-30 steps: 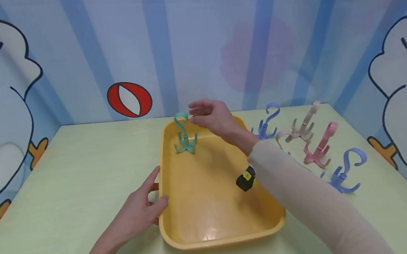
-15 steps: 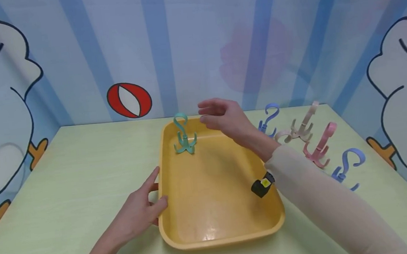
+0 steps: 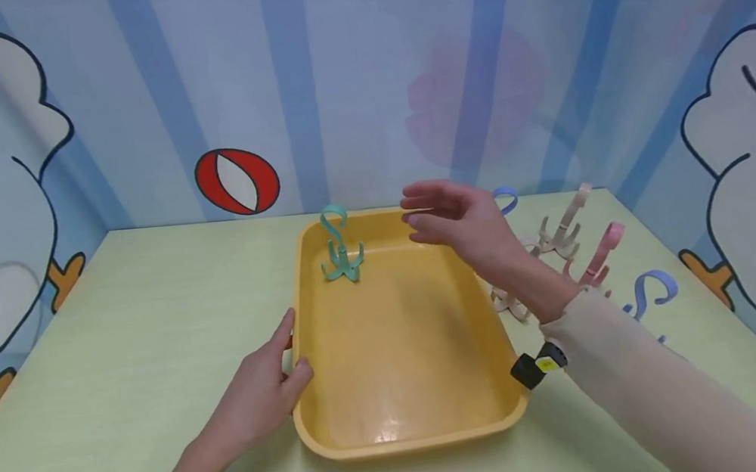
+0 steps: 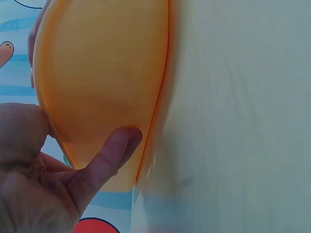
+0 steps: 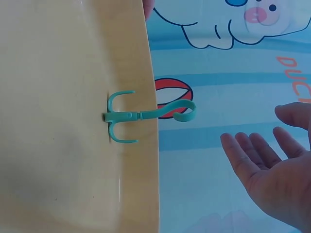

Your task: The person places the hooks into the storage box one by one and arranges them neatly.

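A teal four-prong hanging hook [image 3: 342,262] stands upright on its prongs in the far left corner of the yellow tray [image 3: 412,445]. My left hand [image 3: 253,396] holds the tray's left wall, thumb at the rim; in the left wrist view a finger [image 4: 109,155] presses the outer side. Over the tray's far right corner hovers my right hand [image 3: 469,223], fingers loosely extended and holding nothing. The right wrist view has the teal hook [image 5: 129,116] by the tray wall, apart from that hand [image 5: 277,170].
Right of the tray, partly behind my right arm, stand more hooks: a pink one [image 3: 602,256], a beige one [image 3: 559,237], another beige one [image 3: 510,303], and blue ones [image 3: 653,289] near and far. A printed curtain [image 3: 363,85] backs the pale green table [image 3: 81,416].
My right hand has drawn away from the teal hook, moving right across the tray's far end. My left hand keeps its hold, and the teal hook stays in place.
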